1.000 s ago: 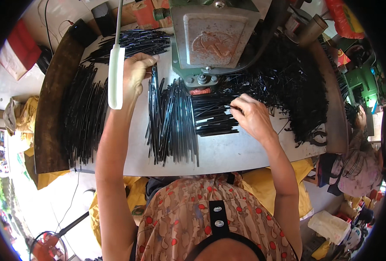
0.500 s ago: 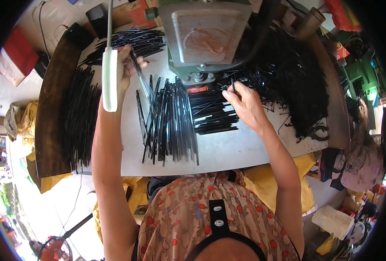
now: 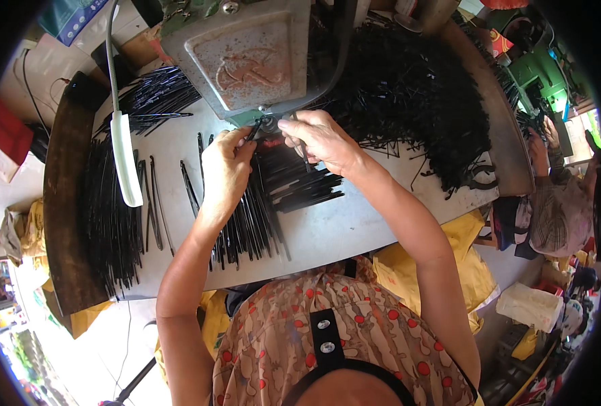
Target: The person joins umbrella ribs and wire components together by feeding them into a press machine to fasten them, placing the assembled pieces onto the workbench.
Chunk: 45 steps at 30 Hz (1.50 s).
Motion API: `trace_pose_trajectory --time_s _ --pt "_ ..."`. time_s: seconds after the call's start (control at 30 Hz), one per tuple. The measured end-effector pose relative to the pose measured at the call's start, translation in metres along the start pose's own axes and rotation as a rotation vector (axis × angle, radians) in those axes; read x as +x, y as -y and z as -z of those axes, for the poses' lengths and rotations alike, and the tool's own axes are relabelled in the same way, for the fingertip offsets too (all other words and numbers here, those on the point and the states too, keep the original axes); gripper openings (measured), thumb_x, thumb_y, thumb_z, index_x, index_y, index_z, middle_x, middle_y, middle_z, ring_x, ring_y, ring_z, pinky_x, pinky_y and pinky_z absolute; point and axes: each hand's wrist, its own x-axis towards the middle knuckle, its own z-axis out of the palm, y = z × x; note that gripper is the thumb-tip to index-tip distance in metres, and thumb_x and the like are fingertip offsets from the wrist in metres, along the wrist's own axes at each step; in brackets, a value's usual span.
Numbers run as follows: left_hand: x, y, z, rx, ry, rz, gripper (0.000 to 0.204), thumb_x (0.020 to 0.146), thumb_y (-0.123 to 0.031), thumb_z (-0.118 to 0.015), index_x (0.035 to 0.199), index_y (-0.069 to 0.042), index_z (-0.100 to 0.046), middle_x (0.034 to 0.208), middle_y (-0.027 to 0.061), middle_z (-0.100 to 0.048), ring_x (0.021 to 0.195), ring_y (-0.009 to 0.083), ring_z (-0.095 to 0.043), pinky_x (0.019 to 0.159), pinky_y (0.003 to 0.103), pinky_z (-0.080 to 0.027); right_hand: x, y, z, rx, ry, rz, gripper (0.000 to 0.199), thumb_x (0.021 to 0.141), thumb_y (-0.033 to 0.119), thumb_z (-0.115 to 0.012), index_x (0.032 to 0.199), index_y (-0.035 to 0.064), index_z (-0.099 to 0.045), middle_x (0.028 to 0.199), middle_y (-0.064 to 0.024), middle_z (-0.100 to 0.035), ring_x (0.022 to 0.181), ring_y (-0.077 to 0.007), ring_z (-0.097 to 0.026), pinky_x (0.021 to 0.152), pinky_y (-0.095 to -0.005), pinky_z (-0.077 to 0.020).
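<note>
Both my hands meet below the head of a green and grey bench machine (image 3: 246, 64). My left hand (image 3: 226, 162) is closed in a pinch on a thin black rod (image 3: 253, 128), whose far tip is at the machine's small working point (image 3: 266, 123). Just to its right, my right hand (image 3: 324, 142) has its fingers curled around another short length of black rod (image 3: 305, 154). Under my hands lie a lengthwise bundle of black rods (image 3: 246, 227) and a crosswise stack of rods (image 3: 307, 186). My fingers hide part of the working point.
A white lamp tube (image 3: 126, 159) hangs over the left side. Long black rods (image 3: 114, 216) line the left edge, with another pile (image 3: 158, 91) behind. A large tangled heap (image 3: 408, 81) covers the right. A black-handled tool (image 3: 483, 177) lies there. Another person (image 3: 561, 210) works at far right.
My left hand has come from the far-left pile to the machine's working point with a rod. My right hand has moved in beside it. The whole view has shifted.
</note>
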Motion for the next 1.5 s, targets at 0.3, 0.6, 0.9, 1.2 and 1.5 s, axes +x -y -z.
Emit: trace_pose_trajectory --time_s 0.3,0.6,0.9,1.2,1.5 --pt "0.003 0.010 -0.003 0.086 -0.045 -0.178 0.023 0.077 -0.001 -0.058 0.100 0.001 -0.061 0.064 0.0033 -0.054 0.047 0.0056 -0.045 0.044 0.021 -0.037 0.004 0.002 -0.005 -0.013 -0.026 -0.018 0.023 0.086 0.024 -0.054 0.072 0.0058 -0.050 0.062 0.0019 -0.047 0.043 -0.0013 -0.034 0.036 -0.0168 -0.0237" --pt "0.002 0.011 -0.003 0.208 -0.078 -0.252 0.024 0.077 -0.003 -0.059 0.100 -0.001 -0.062 0.068 0.0075 -0.056 0.049 0.0093 -0.048 0.048 0.024 -0.040 0.005 -0.002 -0.005 0.026 0.010 -0.004 0.022 0.086 0.023 -0.054 0.073 0.0056 -0.050 0.061 0.0023 -0.046 0.043 -0.0010 -0.035 0.035 -0.0167 -0.0235" --pt "-0.005 -0.008 0.032 0.152 0.210 0.074 0.022 0.082 -0.013 -0.056 0.098 0.001 -0.060 0.064 0.0097 -0.057 0.050 0.0162 -0.057 0.047 0.027 -0.045 0.005 0.000 -0.005 0.035 -0.014 -0.026 0.023 0.086 0.023 -0.055 0.073 0.0043 -0.050 0.061 0.0023 -0.045 0.043 -0.0006 -0.033 0.035 -0.0169 -0.0221" --pt "-0.038 -0.011 0.024 -0.710 0.545 0.500 0.015 0.088 -0.016 -0.052 0.083 -0.001 -0.052 0.070 0.0085 -0.059 0.052 0.0137 -0.058 0.044 0.024 -0.048 -0.004 -0.002 -0.020 0.163 0.117 -0.027 0.025 0.082 0.020 -0.060 0.089 -0.0039 -0.056 0.079 -0.0083 -0.059 0.057 -0.0099 -0.059 0.049 -0.0197 -0.0508" --pt "-0.044 -0.020 0.001 0.410 -0.167 -0.523 0.052 0.070 -0.002 -0.064 0.117 -0.001 -0.043 0.115 0.0193 -0.043 0.104 0.0362 -0.041 0.090 0.039 -0.034 -0.002 -0.005 0.012 0.377 -0.030 0.031 0.023 0.084 0.013 -0.057 0.094 -0.0070 -0.052 0.089 -0.0165 -0.060 0.078 -0.0259 -0.064 0.068 -0.0331 -0.0548"
